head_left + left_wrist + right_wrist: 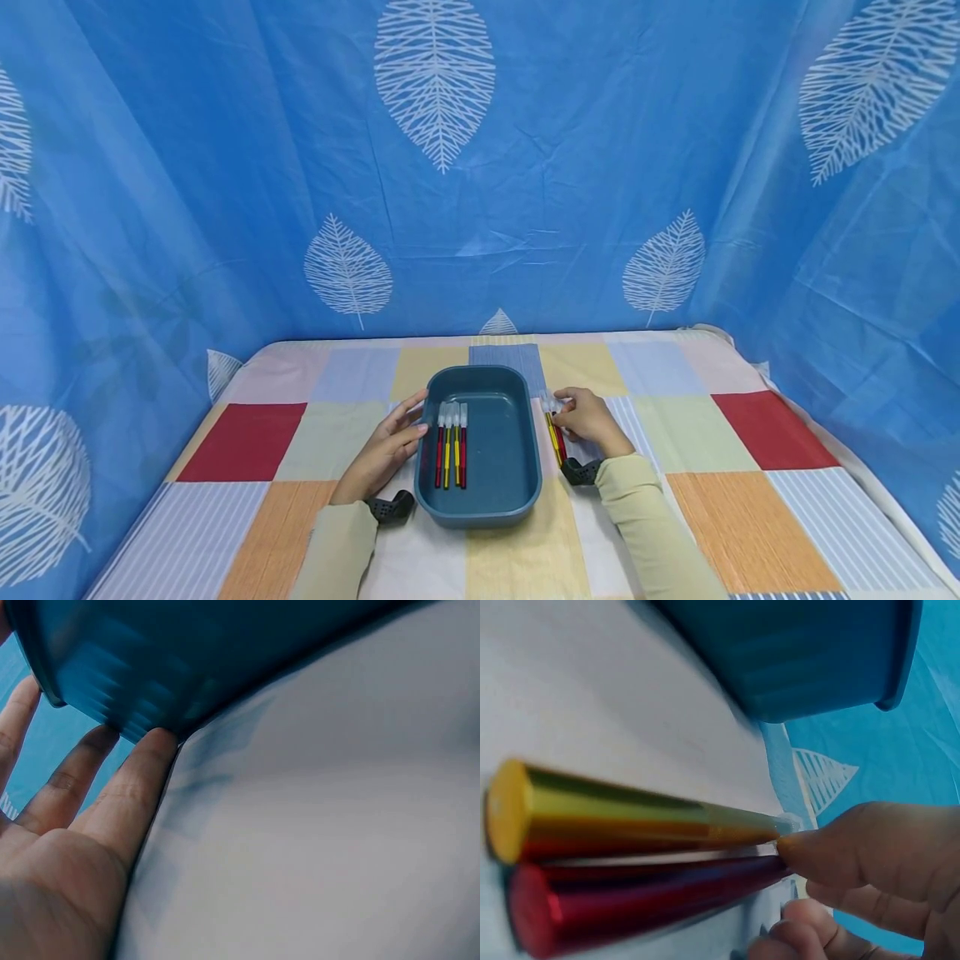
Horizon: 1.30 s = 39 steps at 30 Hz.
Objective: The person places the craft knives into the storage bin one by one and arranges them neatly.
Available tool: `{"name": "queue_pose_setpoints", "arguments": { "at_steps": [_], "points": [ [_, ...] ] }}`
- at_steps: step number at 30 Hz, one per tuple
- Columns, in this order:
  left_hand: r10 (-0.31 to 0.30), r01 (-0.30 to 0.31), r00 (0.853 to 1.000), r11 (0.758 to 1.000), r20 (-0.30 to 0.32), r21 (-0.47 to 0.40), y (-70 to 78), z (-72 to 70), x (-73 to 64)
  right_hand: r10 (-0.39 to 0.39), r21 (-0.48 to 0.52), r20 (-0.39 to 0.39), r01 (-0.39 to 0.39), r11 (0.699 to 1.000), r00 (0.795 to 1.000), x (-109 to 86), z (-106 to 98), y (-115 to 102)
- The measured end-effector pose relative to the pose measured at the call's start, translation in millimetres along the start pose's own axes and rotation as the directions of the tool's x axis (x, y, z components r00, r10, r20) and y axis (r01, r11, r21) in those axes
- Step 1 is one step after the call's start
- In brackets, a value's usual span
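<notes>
A dark teal plastic tray (477, 521) holds several slim red and yellow pens (450, 450) with clear caps, lying side by side along its left half. My left hand (395, 442) rests against the tray's left side; in the left wrist view, its fairly straight fingers (124, 791) touch the outer wall. To the right of the tray, a yellow pen (630, 814) and a metallic red pen (652, 900) lie side by side on the cloth. My right hand (588, 418) pinches the red pen near its capped end, the thumb between both pens. The hand hides part of the caps.
A patchwork cloth (337, 433) covers the table. Blue curtains (480, 250) with white leaf prints hang behind it and at both sides. A dark device sits at my left wrist (392, 507) and another at my right wrist (581, 472).
</notes>
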<state>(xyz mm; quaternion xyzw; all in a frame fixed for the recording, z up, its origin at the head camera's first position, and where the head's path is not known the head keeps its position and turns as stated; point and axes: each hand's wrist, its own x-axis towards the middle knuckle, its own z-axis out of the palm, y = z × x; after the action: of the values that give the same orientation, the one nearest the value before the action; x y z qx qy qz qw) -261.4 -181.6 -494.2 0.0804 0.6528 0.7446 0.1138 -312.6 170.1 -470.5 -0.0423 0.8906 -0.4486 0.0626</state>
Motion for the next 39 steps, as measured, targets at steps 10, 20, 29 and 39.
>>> {"name": "queue_pose_setpoints", "arguments": {
  "at_steps": [10,20,29,39],
  "points": [
    [-0.006,0.006,1.000,1.000,-0.003,-0.016,1.3,-1.0,-1.5,0.034,-0.113,-0.007,-0.035,0.993,0.999,-4.7,-0.2,-5.8],
    [-0.009,0.009,1.000,1.000,0.002,-0.015,1.4,0.0,-1.7,0.018,-0.144,-0.022,-0.021,0.989,1.000,-2.2,0.4,-4.1],
    [-0.009,0.009,1.000,1.000,0.004,-0.008,-0.2,-2.1,0.0,0.017,-0.104,-0.019,-0.019,0.994,1.000,-1.1,-2.3,-4.1],
    [-0.016,0.016,0.999,1.000,-0.033,0.014,-2.4,0.8,2.2,0.012,-0.077,-0.052,-0.016,0.997,0.999,-0.4,-5.9,-2.9]
  ]
}}
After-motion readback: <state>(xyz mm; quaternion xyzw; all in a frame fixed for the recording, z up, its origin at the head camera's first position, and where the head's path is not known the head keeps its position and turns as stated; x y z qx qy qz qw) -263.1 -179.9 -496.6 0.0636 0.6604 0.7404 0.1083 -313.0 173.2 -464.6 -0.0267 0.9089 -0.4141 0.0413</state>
